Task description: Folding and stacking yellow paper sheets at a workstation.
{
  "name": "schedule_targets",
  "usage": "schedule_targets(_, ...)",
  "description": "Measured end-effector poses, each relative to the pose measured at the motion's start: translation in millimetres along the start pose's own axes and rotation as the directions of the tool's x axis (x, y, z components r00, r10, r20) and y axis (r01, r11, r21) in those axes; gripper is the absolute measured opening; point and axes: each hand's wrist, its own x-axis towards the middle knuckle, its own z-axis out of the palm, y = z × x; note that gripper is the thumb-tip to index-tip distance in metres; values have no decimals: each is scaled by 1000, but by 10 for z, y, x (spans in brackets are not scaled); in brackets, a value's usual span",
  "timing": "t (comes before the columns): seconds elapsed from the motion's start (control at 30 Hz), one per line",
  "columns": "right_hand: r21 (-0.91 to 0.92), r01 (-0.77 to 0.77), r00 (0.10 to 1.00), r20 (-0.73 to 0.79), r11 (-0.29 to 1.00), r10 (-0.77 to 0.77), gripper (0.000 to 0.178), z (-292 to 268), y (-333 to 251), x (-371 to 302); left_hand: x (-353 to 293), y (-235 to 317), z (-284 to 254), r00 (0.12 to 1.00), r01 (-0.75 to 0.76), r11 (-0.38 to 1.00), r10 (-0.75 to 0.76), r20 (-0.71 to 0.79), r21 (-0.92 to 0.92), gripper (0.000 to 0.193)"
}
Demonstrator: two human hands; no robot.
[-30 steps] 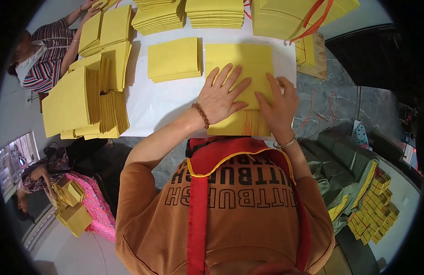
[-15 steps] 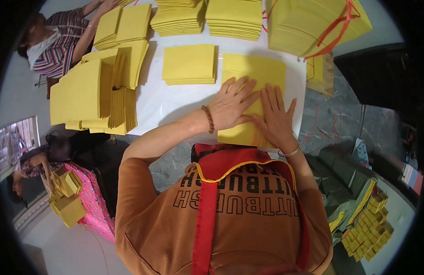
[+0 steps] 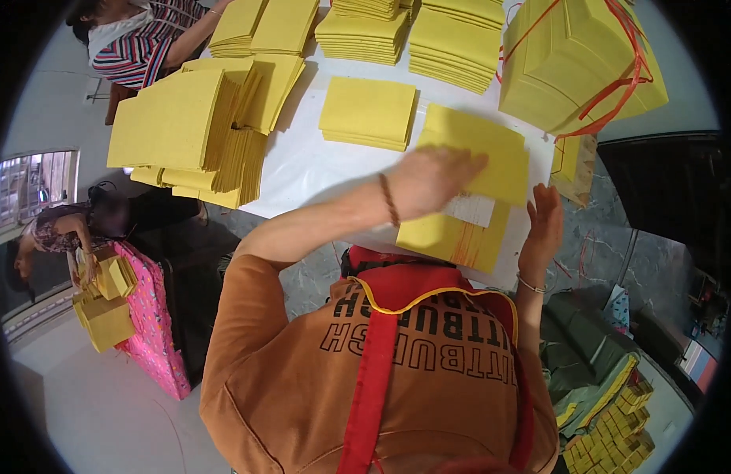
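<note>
Seen from the head camera, the left hand (image 3: 433, 180), fingers spread flat, lies on a yellow paper sheet (image 3: 484, 158) atop a stack on the white table (image 3: 318, 170); the right hand (image 3: 544, 225), fingers open, touches the stack's right edge.

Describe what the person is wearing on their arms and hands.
Both hands are bare, with no gloves. The left hand has a dark beaded bracelet at the wrist; the right hand has a thin silver bangle. Orange-brown short sleeves leave the forearms uncovered.
</note>
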Motion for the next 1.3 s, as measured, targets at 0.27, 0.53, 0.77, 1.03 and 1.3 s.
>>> schedule_targets(0.27,-21,-125,992,-35,992,124,41,-89,170,-142,-554,-1226,-202,974,173,861,-79,-210,479,61)
schedule_targets(0.53,-91,-126,992,-7,988,126,41,-8,169,-158,-848,-1556,209,986,164,856,-157,-56,491,64)
schedule_targets(0.77,-204,-95,995,6,974,98,34,-12,172,-162,-916,-1491,274,898,304,880,-393,197,366,77)
schedule_targets(1.03,-406,179,982,135,896,-135,25,-25,175,-162,-970,-1516,395,885,337,878,-418,205,339,82)
schedule_targets(1.3,-473,301,943,279,828,-183,27,-14,79,-148,-866,-1474,156,870,359,886,-432,239,293,82)
